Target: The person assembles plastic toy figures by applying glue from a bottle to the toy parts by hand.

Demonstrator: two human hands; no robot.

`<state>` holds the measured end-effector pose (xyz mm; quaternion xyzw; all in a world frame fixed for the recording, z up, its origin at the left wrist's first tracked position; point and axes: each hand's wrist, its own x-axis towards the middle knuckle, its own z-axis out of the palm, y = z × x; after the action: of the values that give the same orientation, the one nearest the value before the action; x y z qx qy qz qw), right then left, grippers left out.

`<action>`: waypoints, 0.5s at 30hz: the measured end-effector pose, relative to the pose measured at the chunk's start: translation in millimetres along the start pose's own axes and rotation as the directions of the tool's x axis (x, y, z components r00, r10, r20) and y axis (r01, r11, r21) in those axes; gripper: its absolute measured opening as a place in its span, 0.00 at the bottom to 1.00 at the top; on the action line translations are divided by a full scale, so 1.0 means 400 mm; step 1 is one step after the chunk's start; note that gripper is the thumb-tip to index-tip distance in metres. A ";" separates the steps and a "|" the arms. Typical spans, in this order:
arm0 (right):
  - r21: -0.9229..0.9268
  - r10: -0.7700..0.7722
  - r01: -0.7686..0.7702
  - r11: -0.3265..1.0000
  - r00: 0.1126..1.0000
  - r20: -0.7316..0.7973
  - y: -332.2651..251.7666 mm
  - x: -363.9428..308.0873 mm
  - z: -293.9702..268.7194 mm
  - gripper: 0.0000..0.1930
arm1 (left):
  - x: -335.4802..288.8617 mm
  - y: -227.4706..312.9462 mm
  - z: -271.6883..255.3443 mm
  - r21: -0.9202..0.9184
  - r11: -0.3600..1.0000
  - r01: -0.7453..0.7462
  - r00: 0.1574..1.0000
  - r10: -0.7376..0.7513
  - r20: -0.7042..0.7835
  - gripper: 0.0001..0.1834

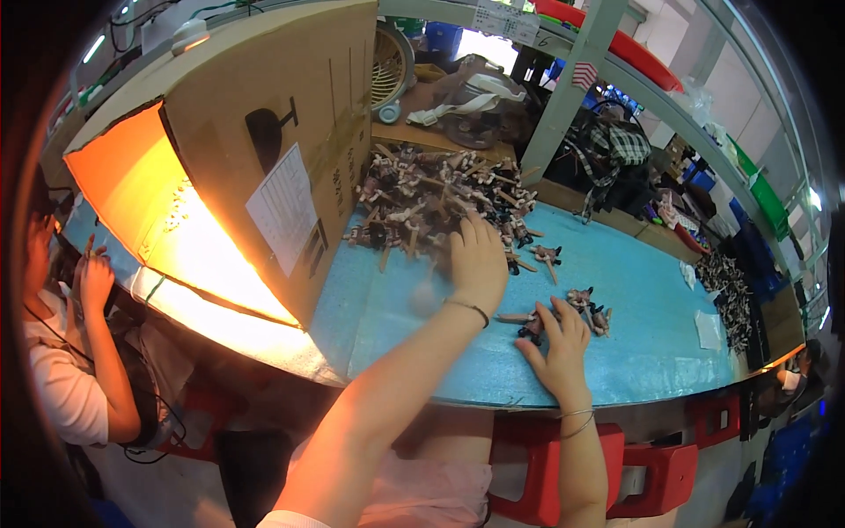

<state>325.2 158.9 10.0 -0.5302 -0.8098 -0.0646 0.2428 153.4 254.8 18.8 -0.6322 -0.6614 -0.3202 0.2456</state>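
Only a small share looks dealt with, I judge: the great bulk of the small pinkish-brown figures with dark parts and pale stick-like pieces lies tangled in a broad heap (431,180) at the far side of the light-blue tabletop (656,255), beside the tall brown cardboard box (211,106) with its orange-glowing inside. Whether any single figure is finished, I cannot tell.

My left hand (478,264) is at the near edge of that heap, fingers slightly bent and close together; their tips are lost among the figures, so I cannot tell whether they pinch one. My right hand (563,352) rests low over the table, thumb spread away from the fingers, with one dark-ended loose figure (531,324) lying in the gap; I see no firm pinch on it.

Counting: one figure at my right hand, what look like two in a small cluster (581,300) just beyond its fingertips, and one stray figure (547,255) between that cluster and the heap. The heap itself is too tangled to count. To the right are one second heap of small dark pieces (723,299) and two white scraps (708,330). There is one box, with one white printed sheet (283,209) on its side.
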 end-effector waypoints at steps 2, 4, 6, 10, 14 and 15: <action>-0.040 0.037 -0.040 0.998 0.997 -0.061 0.001 -0.017 -0.016 0.37 | 0.001 0.003 -0.004 -0.109 0.993 -0.048 0.971 0.072 0.228 0.13; -0.028 0.092 -0.094 0.995 0.994 -0.066 0.043 -0.003 -0.018 0.42 | -0.001 -0.008 -0.004 -0.147 0.988 -0.050 0.984 0.074 0.163 0.09; -0.104 0.271 -0.270 0.957 0.962 0.004 0.070 0.017 -0.020 0.43 | -0.001 -0.016 -0.018 -0.183 0.980 -0.074 0.993 0.089 0.074 0.08; -0.052 0.146 -0.141 0.989 0.983 0.108 0.075 0.046 -0.018 0.36 | 0.002 0.002 -0.053 -0.309 0.936 -0.167 0.978 0.117 -0.175 0.08; 0.027 0.066 -0.070 0.997 0.988 0.138 0.038 0.034 -0.033 0.27 | -0.010 0.007 -0.163 -0.439 0.878 -0.190 0.979 0.138 -0.148 0.13; 0.028 0.067 -0.072 0.997 0.988 0.140 0.036 0.023 -0.032 0.27 | -0.022 0.002 -0.191 -0.492 0.853 -0.176 0.984 0.154 -0.085 0.13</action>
<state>339.4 168.1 23.5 -0.5573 -0.8067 -0.0056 0.1966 149.0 192.8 64.2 -0.7215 -0.4945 -0.4708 0.1150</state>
